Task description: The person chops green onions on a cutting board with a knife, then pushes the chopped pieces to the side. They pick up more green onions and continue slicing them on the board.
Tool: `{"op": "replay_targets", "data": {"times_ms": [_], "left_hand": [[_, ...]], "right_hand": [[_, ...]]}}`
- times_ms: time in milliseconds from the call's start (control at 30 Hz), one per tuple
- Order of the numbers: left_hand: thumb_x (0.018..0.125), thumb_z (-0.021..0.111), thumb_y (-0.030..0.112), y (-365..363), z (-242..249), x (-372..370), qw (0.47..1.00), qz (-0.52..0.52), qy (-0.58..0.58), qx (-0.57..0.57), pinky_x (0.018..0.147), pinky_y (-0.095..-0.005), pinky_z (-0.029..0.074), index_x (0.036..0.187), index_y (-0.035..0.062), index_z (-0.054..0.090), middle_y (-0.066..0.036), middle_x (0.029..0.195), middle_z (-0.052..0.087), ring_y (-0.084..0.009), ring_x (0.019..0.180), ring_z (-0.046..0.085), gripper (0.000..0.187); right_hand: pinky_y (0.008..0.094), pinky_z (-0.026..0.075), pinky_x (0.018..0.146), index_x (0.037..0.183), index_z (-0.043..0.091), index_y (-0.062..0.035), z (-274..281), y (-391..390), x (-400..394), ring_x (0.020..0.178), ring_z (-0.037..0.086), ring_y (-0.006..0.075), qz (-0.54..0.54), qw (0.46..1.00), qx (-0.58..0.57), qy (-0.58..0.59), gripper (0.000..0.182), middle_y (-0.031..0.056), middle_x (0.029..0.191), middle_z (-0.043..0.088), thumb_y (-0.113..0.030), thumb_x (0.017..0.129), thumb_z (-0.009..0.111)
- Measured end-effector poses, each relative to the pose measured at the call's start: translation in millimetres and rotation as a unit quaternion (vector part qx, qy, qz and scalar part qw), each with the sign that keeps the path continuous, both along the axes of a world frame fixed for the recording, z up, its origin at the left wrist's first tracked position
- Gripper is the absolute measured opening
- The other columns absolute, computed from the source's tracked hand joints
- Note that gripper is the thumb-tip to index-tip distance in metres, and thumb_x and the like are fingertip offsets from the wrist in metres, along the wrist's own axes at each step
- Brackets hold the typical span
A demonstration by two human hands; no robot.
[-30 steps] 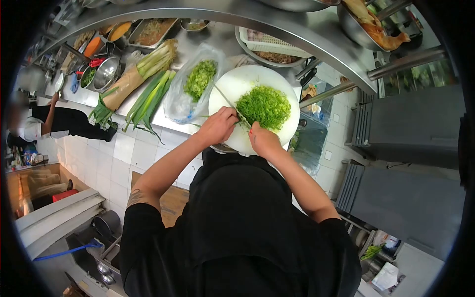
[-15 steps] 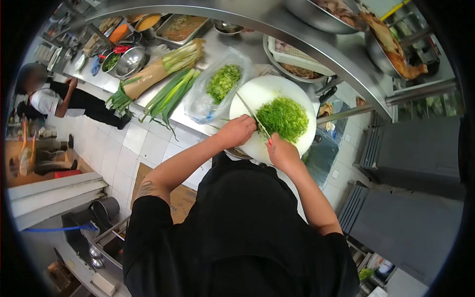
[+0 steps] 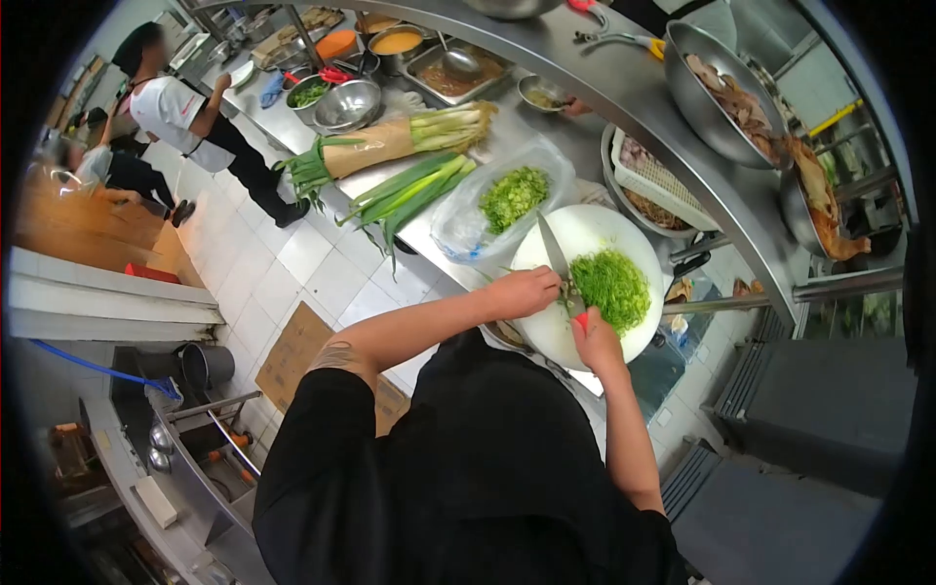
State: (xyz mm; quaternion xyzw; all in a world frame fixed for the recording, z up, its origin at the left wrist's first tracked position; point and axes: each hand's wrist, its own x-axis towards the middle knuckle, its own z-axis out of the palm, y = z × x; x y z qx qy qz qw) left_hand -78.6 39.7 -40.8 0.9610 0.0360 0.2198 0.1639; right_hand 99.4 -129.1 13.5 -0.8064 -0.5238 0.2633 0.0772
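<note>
Head view: the step in hand looks like chopping greens on the round white cutting board [image 3: 585, 234]. The left hand [image 3: 522, 291] is closed around the handle of a knife [image 3: 554, 255], whose blade points away across the board, its edge just beside the pile of chopped greens [image 3: 611, 289]. The right hand [image 3: 593, 336] sits at the near side of the pile, fingers curled narrow and touching the greens; whether it pinches any stalks I cannot tell. The next cut likely calls for keeping those fingertips tucked back from the blade. Just left of the board, a clear bag [image 3: 468, 229] holds more chopped greens, and whole green onions [image 3: 409, 190] lie on the steel counter [image 3: 546, 127].
</note>
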Motion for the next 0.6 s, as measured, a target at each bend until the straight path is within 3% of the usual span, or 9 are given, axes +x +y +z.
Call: {"op": "replay_targets", "data": {"times_ms": [100, 200, 300, 533, 600], "left_hand": [[0.089, 0.064, 0.011, -0.1, 3.9, 8.6, 0.999, 0.003, -0.028, -0.038, 0.08, -0.0386, 0.06, 0.088, 0.0021, 0.063, -0.01, 0.11, 0.06, -0.0274, 0.105, 0.061, 0.009], [0.087, 0.064, 0.013, -0.6, 1.1, 13.9, 1.0, 0.002, -0.003, -0.021, 0.081, -0.0391, 0.059, 0.087, 0.0027, 0.063, -0.01, 0.105, 0.06, -0.0274, 0.102, 0.061, 0.01], [0.085, 0.064, 0.014, -1.2, -0.1, 11.5, 1.0, -0.013, -0.005, 0.022, 0.081, -0.0389, 0.058, 0.087, 0.0044, 0.064, -0.009, 0.101, 0.06, -0.0277, 0.099, 0.061, 0.01], [0.084, 0.064, 0.014, 4.3, 13.3, 14.3, 0.997, -0.041, 0.053, 0.031, 0.083, -0.0386, 0.057, 0.09, 0.0052, 0.066, -0.009, 0.101, 0.062, -0.0281, 0.1, 0.062, 0.011], [0.084, 0.064, 0.014, 3.6, 11.6, 13.5, 0.998, -0.036, 0.044, 0.013, 0.083, -0.0389, 0.057, 0.093, 0.0043, 0.066, -0.009, 0.102, 0.062, -0.0279, 0.101, 0.062, 0.013]], "right_hand": [[0.0602, 0.053, 0.078, 0.113, 0.054, -0.0027, 9.1, -13.7, 8.2, 0.087, 0.07, 0.0511, -0.023, 0.999, 0.029, -0.015, 0.036, 0.0312, 0.09, 0.071, -0.037, 0.105, 0.059], [0.0601, 0.053, 0.077, 0.111, 0.054, -0.002, 8.7, -25.1, 0.5, 0.085, 0.07, 0.0503, -0.016, 0.998, 0.055, -0.027, 0.035, 0.0299, 0.089, 0.072, -0.037, 0.106, 0.057], [0.059, 0.055, 0.076, 0.104, 0.056, -0.0022, 3.3, -24.5, -10.1, 0.08, 0.072, 0.0482, 0.01, 0.995, 0.012, -0.101, 0.033, 0.0266, 0.083, 0.073, -0.035, 0.107, 0.054], [0.0587, 0.055, 0.073, 0.102, 0.058, -0.0022, 54.5, -20.1, -23.4, 0.079, 0.073, 0.0473, 0.045, 0.991, 0.013, -0.128, 0.03, 0.0277, 0.081, 0.072, -0.032, 0.106, 0.057], [0.0594, 0.055, 0.073, 0.102, 0.058, -0.002, 30.0, -16.0, -17.3, 0.079, 0.073, 0.0474, 0.041, 0.992, 0.02, -0.116, 0.03, 0.0276, 0.081, 0.073, -0.032, 0.105, 0.058]]}}
